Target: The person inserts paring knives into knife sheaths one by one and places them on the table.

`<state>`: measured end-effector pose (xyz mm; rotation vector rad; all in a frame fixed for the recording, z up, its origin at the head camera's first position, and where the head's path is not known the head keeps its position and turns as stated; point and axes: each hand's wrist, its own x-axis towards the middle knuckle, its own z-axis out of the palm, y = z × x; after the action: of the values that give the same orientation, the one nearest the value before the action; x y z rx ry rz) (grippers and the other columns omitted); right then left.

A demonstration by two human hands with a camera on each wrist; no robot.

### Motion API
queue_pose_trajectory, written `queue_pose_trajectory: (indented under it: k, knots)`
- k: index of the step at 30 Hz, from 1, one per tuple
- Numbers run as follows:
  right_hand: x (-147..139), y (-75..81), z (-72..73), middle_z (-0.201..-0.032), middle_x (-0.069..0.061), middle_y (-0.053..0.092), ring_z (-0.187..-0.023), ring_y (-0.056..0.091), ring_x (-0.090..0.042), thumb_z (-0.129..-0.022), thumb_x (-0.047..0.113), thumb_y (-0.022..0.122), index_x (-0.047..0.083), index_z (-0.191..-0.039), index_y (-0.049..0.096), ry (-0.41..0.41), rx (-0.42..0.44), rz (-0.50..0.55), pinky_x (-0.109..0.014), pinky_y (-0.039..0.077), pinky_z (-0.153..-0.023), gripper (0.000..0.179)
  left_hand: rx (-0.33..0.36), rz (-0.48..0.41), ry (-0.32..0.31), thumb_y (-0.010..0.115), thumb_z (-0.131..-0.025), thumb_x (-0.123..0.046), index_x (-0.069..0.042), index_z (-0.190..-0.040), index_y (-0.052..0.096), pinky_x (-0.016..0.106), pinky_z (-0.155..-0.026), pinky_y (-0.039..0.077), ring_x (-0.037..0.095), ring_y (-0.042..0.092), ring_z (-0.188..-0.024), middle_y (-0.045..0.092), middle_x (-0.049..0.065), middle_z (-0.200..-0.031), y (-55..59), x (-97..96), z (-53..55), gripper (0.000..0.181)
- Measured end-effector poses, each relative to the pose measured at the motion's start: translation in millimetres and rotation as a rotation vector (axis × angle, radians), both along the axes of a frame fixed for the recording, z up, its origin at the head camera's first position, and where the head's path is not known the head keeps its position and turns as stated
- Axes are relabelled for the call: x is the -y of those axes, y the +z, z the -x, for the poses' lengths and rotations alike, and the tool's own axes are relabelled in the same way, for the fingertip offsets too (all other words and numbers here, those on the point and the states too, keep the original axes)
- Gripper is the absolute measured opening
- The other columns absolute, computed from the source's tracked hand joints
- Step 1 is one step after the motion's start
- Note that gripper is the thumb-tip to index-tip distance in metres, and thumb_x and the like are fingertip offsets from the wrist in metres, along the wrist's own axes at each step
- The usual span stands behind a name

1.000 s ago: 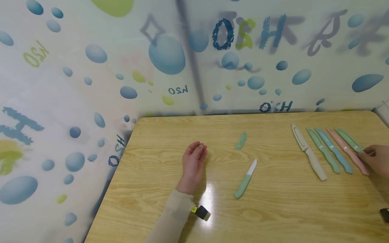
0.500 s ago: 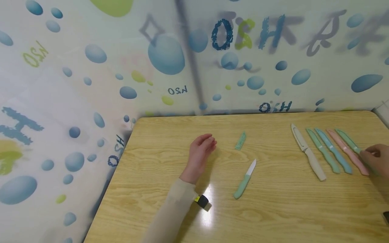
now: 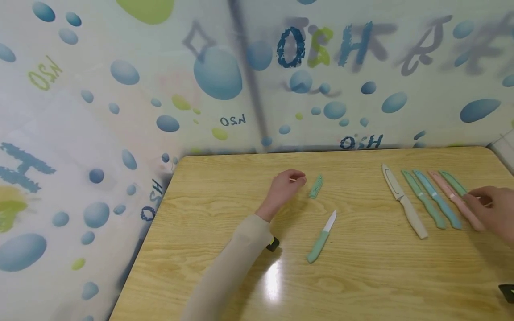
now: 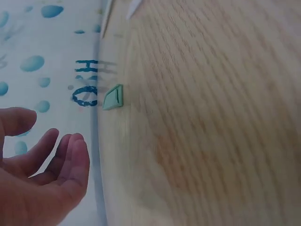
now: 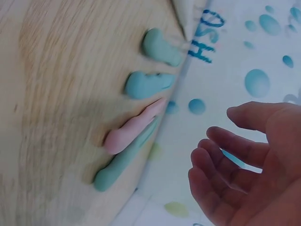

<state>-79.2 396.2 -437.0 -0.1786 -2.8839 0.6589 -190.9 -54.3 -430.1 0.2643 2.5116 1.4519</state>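
Observation:
My left hand (image 3: 283, 189) hovers just left of a small green knife sheath (image 3: 316, 187), fingers loosely curled and holding nothing. In the left wrist view the same sheath (image 4: 114, 97) lies beyond the fingertips, apart from them. Below it on the table is a paring knife (image 3: 318, 245) with a green handle and a bare white blade. My right hand (image 3: 494, 209) is over the handle end of the rightmost green knife (image 3: 453, 182), hiding part of it. The right wrist view shows that hand (image 5: 244, 174) with thumb and fingers apart, clear of the knife handles.
Left of that knife, a pink knife (image 3: 453, 196), a blue knife (image 3: 439, 203), another green knife (image 3: 425, 203) and a larger cream knife (image 3: 411, 216) lie side by side in sheaths. The wooden table (image 3: 201, 200) meets a patterned wall (image 3: 160, 80) at the back.
My left hand has moved right and away from me, up to the loose sheath. The right hand has let go of the rightmost green knife and lifted slightly.

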Motion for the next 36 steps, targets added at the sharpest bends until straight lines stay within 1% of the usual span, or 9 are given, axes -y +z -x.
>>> queue_pose_trajectory:
  k: [2,4,13,16,20,24,29,32,36]
  knots:
    - [6.6,2.7,-3.1,-0.097,-0.044,0.059,-0.081,0.060,-0.056,-0.108,0.028,0.054,-0.023,-0.114,0.055,0.001,0.014,-0.015,-0.057,0.053,-0.060,0.051,-0.036,0.089,-0.021,0.059,-0.106,-0.026,-0.007,-0.130,0.068,0.032,-0.088,0.058,0.022,0.066,-0.108,0.069,0.005,-0.124,-0.2,-5.7,2.9,0.032]
    - [12.7,5.3,-5.6,-0.098,-0.044,0.058,-0.083,0.059,-0.057,-0.108,0.030,0.054,-0.023,-0.115,0.055,0.008,0.018,-0.021,-0.062,0.051,-0.063,0.054,-0.057,0.153,-0.039,0.058,-0.106,-0.024,-0.006,-0.130,0.068,0.032,-0.089,0.058,0.022,0.066,-0.109,0.069,0.006,-0.125,-1.4,-11.0,6.1,0.031]
    - [34.4,18.0,-10.3,-0.088,-0.037,0.061,-0.078,0.060,-0.053,-0.105,0.018,0.060,-0.024,-0.110,0.058,0.057,0.034,-0.026,-0.059,0.054,-0.059,0.043,-0.079,0.432,-0.119,0.062,-0.105,-0.027,-0.002,-0.131,0.067,0.034,-0.094,0.057,0.023,0.065,-0.111,0.067,0.012,-0.126,-10.3,-34.5,19.0,0.036]
    - [37.5,19.9,-11.5,-0.091,-0.037,0.062,-0.080,0.060,-0.052,-0.105,0.019,0.060,-0.023,-0.112,0.058,0.060,0.083,-0.044,-0.056,0.053,-0.059,0.042,-0.108,0.552,-0.169,0.065,-0.104,-0.031,-0.003,-0.131,0.066,0.030,-0.093,0.056,0.020,0.064,-0.108,0.067,0.010,-0.124,-9.5,-44.4,19.0,0.040]
    - [41.7,22.7,-12.6,-0.095,-0.036,0.062,-0.083,0.061,-0.051,-0.106,0.024,0.059,-0.023,-0.116,0.057,0.047,0.151,-0.059,-0.053,0.053,-0.059,0.047,-0.157,0.668,-0.209,0.067,-0.102,-0.035,-0.007,-0.113,0.069,0.023,-0.080,0.052,0.013,0.057,-0.094,0.063,0.002,-0.103,-11.0,-54.4,18.9,0.030]
    - [47.4,23.7,-13.5,-0.097,-0.035,0.062,-0.084,0.061,-0.049,-0.106,0.024,0.059,-0.024,-0.118,0.055,0.023,0.193,-0.071,-0.050,0.052,-0.059,0.049,-0.196,0.734,-0.234,0.068,-0.102,-0.034,-0.010,-0.098,0.062,0.023,-0.072,0.049,0.013,0.053,-0.087,0.057,0.001,-0.096,-12.3,-59.1,17.8,0.025]
    - [52.2,22.3,-13.0,-0.096,-0.034,0.060,-0.081,0.061,-0.046,-0.104,0.018,0.061,-0.023,-0.115,0.057,0.017,0.199,-0.071,-0.047,0.054,-0.056,0.042,-0.237,0.794,-0.241,0.067,-0.103,-0.025,-0.005,-0.112,0.062,0.024,-0.072,0.054,0.016,0.060,-0.090,0.062,0.008,-0.108,-10.5,-63.7,13.4,0.023]
    - [54.1,22.8,-12.5,-0.092,-0.032,0.061,-0.078,0.061,-0.044,-0.103,0.015,0.063,-0.022,-0.110,0.059,0.028,0.200,-0.079,-0.046,0.053,-0.054,0.037,-0.248,0.802,-0.233,0.066,-0.103,-0.020,-0.005,-0.114,0.062,0.024,-0.069,0.054,0.015,0.060,-0.087,0.062,0.007,-0.104,-11.1,-65.6,12.6,0.020]
    - [55.4,25.2,-12.3,-0.091,-0.031,0.063,-0.079,0.062,-0.044,-0.104,0.018,0.063,-0.021,-0.110,0.060,0.048,0.225,-0.100,-0.046,0.053,-0.055,0.039,-0.238,0.785,-0.225,0.067,-0.102,-0.018,-0.006,-0.105,0.061,0.024,-0.063,0.051,0.013,0.055,-0.080,0.060,0.004,-0.092,-11.4,-65.6,13.1,0.013]
